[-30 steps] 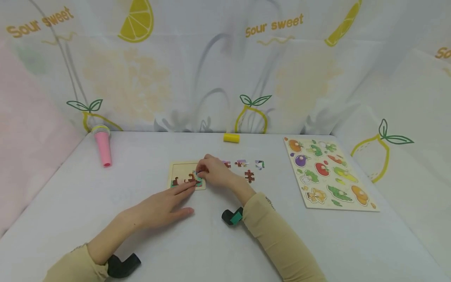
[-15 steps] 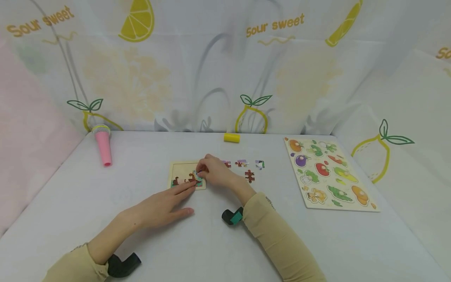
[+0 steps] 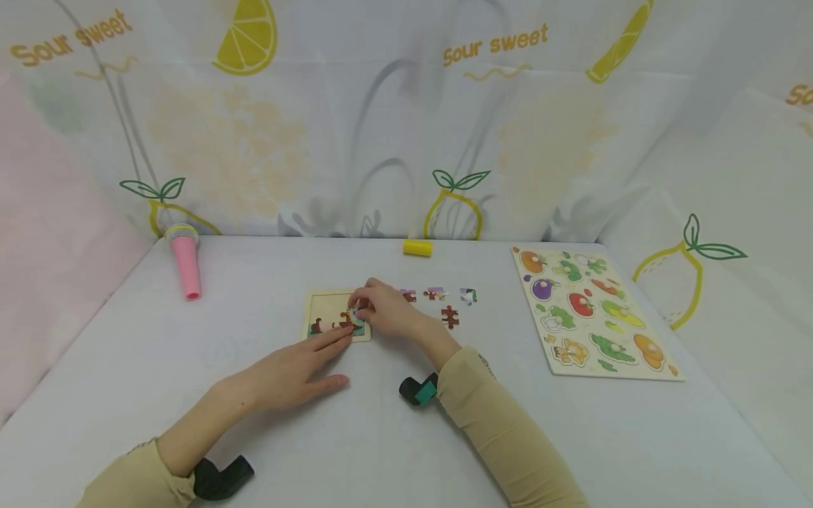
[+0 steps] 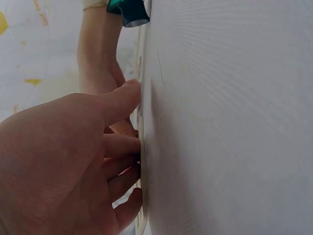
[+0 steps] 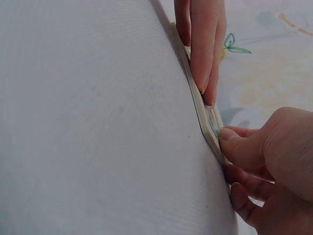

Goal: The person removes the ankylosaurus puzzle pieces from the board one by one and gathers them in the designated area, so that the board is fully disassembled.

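On my head feed, with twelve at the far side of the counter point(image 3: 368, 444) and the puzzle tray point(image 3: 322, 306) as the dial's hub, I have both hands on the work. The left hand point(image 3: 297, 370) comes in from seven o'clock, spread fairly wide: fingers straight, thumb held apart, fingertips resting on the tray's near side, over the brown and green joined pieces point(image 3: 324, 326). The right hand point(image 3: 392, 310) sits at three o'clock, its grip narrow: thumb and forefinger pinch a bluish puzzle piece point(image 3: 356, 310) at the tray's right edge; my right wrist feed shows that thumb touching there, most of the piece hidden. Loose pieces point(image 3: 449, 317) lie between two and three, just beyond the right hand. Further out at three is the vegetable board point(image 3: 597, 331); the pink microphone point(image 3: 186, 268) lies near ten.
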The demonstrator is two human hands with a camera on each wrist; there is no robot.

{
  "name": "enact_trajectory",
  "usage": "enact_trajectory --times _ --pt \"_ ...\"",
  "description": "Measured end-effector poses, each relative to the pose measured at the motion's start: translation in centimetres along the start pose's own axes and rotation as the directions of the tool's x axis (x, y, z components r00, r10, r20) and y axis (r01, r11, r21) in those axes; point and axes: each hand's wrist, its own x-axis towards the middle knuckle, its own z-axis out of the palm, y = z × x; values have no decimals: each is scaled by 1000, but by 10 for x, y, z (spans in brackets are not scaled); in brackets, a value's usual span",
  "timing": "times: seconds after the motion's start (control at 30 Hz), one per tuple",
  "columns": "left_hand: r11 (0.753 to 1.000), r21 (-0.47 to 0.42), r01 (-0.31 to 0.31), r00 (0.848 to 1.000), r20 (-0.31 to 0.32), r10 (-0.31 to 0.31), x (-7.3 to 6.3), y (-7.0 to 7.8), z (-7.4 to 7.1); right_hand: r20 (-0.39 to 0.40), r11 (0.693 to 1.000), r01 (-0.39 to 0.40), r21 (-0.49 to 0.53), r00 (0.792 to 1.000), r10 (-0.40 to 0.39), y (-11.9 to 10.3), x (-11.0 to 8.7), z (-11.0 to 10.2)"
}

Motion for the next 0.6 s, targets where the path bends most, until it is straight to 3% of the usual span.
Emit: enact_trajectory --times 0.4,0.6 --pt "1000 -11 7 1000 -1 -7 -1 2 -2 16 998 -20 53 1000 20 -1 0 1" --pt "1000 -4 1 1000 -1 -1 0 1 -1 30 999 -22 26 999 21 0 0 1"
